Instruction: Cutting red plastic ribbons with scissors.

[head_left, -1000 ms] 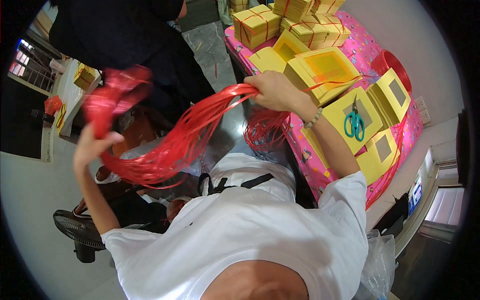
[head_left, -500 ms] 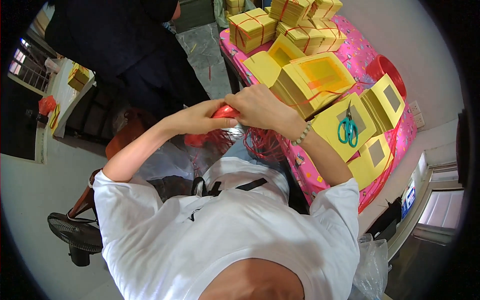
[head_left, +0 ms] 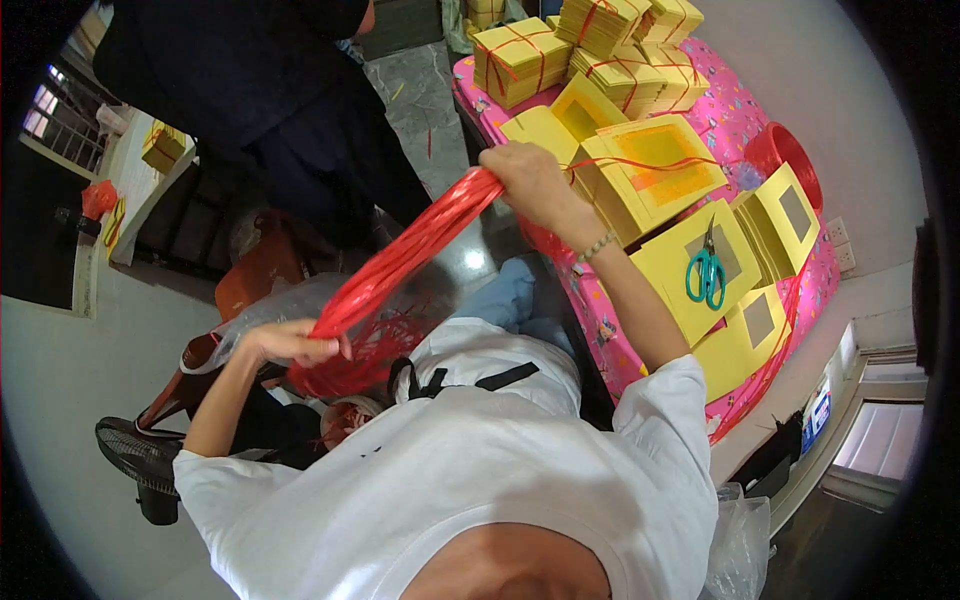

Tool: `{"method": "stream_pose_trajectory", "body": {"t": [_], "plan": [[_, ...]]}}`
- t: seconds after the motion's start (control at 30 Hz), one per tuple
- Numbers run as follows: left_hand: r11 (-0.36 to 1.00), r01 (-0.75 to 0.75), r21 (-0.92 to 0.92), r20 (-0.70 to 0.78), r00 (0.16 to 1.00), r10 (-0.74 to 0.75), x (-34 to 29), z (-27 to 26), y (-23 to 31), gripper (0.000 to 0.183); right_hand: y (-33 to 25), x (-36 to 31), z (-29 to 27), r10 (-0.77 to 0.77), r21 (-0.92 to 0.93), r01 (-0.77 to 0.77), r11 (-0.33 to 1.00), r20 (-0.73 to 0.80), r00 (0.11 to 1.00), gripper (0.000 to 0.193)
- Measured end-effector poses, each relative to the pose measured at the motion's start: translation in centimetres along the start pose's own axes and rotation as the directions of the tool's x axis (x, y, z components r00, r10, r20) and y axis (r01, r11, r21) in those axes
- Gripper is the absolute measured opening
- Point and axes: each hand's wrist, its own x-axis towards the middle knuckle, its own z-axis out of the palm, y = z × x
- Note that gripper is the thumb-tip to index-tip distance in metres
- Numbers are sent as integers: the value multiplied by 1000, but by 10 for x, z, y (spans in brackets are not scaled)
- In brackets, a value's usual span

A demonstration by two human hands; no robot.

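Red strand bundle (head_left: pixel 403 258), 1 — glossy, ribbon-like, straight between 2 hands.
From my remote view, the left hand (head_left: pixel 290 342) and right hand (head_left: pixel 535 185) stand apart, each clamped around the bundle, which slants beside the pink patterned table (head_left: pixel 725 85); there I log smooth yellow card (head_left: pixel 665 275) under 1 pair of teal-handled scissors (head_left: pixel 710 254).

Worktop (head_left: pixel 732 95), pink patterned cover, right of right grip (head_left: pixel 530 182); pale wall (head_left: pixel 805 85) beyond, two sockets (head_left: pixel 841 245) mounted. Grey floor (head_left: pixel 415 110) ahead of right grip, bright reflection (head_left: pixel 475 258) below same grip. Brown chair (head_left: pixel 262 275) beyond left grip (head_left: pixel 285 344); white second worktop (head_left: pixel 143 195) and barred window (head_left: pixel 75 140) farther left. Black fan (head_left: pixel 135 450) lower left of left grip.
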Motion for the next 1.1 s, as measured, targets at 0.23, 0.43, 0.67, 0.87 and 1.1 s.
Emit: {"method": "stream_pose_trajectory", "body": {"t": [0.23,0.43,0.67,0.87,1.1], "plan": [[864,-487,-131,171,847,503,72,-35,-6,78,-73,4,-11,-219,-12,220,975,-161,962,22],[666,-191,-721,188,871,453,160,-30,64,75,-107,-12,2,-252,54,259,964,-107,962,26],[705,-30,-709,208,946,249,179,32,130,79,-127,-39,3,-189,37,194,980,-98,977,27],[933,-142,-331,410,868,278,165,31,162,55,-149,-43,23,-195,77,193,978,8,981,25],[884,-127,-449,259,929,265,164,19,158,16,-140,-48,13,-192,128,185,974,43,980,17]]}}
